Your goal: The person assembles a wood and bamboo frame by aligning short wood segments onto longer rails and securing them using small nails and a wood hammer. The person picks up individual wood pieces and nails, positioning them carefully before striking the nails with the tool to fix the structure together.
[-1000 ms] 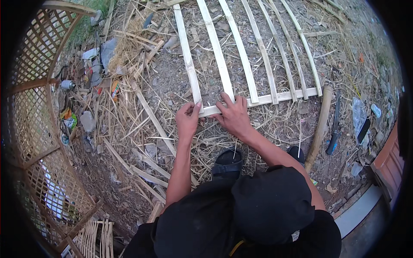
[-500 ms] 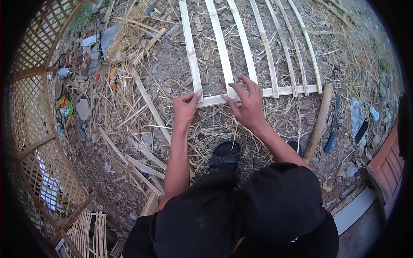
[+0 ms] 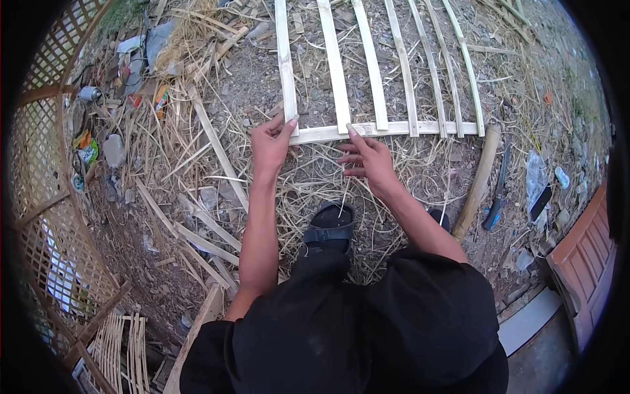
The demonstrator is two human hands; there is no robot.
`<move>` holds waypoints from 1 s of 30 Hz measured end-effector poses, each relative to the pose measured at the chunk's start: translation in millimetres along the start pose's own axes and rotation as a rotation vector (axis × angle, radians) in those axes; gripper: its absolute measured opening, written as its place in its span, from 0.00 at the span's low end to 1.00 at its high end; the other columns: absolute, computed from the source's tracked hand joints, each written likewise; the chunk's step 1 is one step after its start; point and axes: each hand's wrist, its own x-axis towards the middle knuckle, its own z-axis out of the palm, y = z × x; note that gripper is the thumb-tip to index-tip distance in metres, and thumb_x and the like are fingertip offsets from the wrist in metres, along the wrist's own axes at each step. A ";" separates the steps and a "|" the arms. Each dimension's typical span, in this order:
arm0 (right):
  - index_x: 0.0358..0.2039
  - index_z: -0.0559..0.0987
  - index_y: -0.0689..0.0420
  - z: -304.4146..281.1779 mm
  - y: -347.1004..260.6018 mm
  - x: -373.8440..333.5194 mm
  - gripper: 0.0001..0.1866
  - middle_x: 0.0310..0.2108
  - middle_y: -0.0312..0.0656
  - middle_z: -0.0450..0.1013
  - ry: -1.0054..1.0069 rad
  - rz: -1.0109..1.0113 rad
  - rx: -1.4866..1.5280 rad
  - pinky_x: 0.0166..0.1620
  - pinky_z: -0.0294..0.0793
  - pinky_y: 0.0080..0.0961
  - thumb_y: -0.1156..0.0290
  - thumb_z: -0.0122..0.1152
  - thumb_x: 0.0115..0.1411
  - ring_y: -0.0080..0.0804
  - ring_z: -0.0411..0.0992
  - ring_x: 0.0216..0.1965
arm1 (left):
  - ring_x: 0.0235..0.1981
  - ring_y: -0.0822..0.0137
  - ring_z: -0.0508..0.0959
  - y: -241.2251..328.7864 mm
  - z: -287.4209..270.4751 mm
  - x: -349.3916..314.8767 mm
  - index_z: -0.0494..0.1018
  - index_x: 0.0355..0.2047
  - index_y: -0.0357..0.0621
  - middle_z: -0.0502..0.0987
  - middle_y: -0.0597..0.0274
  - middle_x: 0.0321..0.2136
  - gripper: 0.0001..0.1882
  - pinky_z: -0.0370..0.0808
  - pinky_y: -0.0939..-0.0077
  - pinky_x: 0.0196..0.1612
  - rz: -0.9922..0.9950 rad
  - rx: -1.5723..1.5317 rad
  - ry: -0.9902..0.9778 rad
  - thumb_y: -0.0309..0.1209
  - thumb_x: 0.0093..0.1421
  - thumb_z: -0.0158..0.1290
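Several long pale bamboo slats (image 3: pixel 335 72) run away from me across the ground, their near ends lying on a crosswise bamboo strip (image 3: pixel 430 128). At that strip's left end my left hand (image 3: pixel 269 148) pinches the near end of the leftmost slat (image 3: pixel 287 92) against it, thumb on top. My right hand (image 3: pixel 374 161) has its thumb on the cross strip beside the second slat's end. Its other visible fingers fan out below the strip, and one finger seems hidden under it.
Curly bamboo shavings (image 3: pixel 312 177) cover the ground. To the right lie a thick wooden stick (image 3: pixel 479 180), a long-bladed knife (image 3: pixel 500 187) and a dark phone-like slab (image 3: pixel 541 203). A lattice panel (image 3: pixel 72 217) stands at left, loose split pieces (image 3: pixel 220 148) nearby. My sandalled foot (image 3: pixel 329 226) is below the strip.
My right hand has dropped from above the cross strip to its near side, thumb now on the strip. The left hand keeps its pinch. The whole view has shifted slightly.
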 end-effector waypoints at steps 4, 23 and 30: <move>0.52 0.72 0.70 12.0 -3.5 8.4 0.35 0.41 0.49 0.77 0.097 0.090 0.173 0.31 0.86 0.29 0.49 0.70 0.62 0.36 0.82 0.38 | 0.22 0.79 0.78 -14.0 -1.7 2.7 0.78 0.55 0.33 0.83 0.61 0.28 0.19 0.75 0.81 0.21 0.056 0.024 0.010 0.25 0.64 0.62; 0.36 0.81 0.63 15.9 5.4 29.5 0.14 0.27 0.38 0.78 0.181 -0.039 0.256 0.28 0.79 0.20 0.66 0.74 0.61 0.23 0.76 0.24 | 0.24 0.78 0.78 -3.1 7.3 -1.8 0.78 0.56 0.35 0.83 0.61 0.30 0.19 0.77 0.80 0.23 0.002 -0.014 -0.005 0.27 0.65 0.61; 0.37 0.81 0.63 15.1 -12.4 29.1 0.13 0.27 0.39 0.78 0.194 -0.029 0.242 0.29 0.80 0.19 0.67 0.73 0.62 0.23 0.77 0.25 | 0.25 0.78 0.78 -1.7 12.4 7.0 0.78 0.55 0.35 0.83 0.62 0.29 0.19 0.76 0.80 0.26 0.076 0.011 0.002 0.27 0.65 0.61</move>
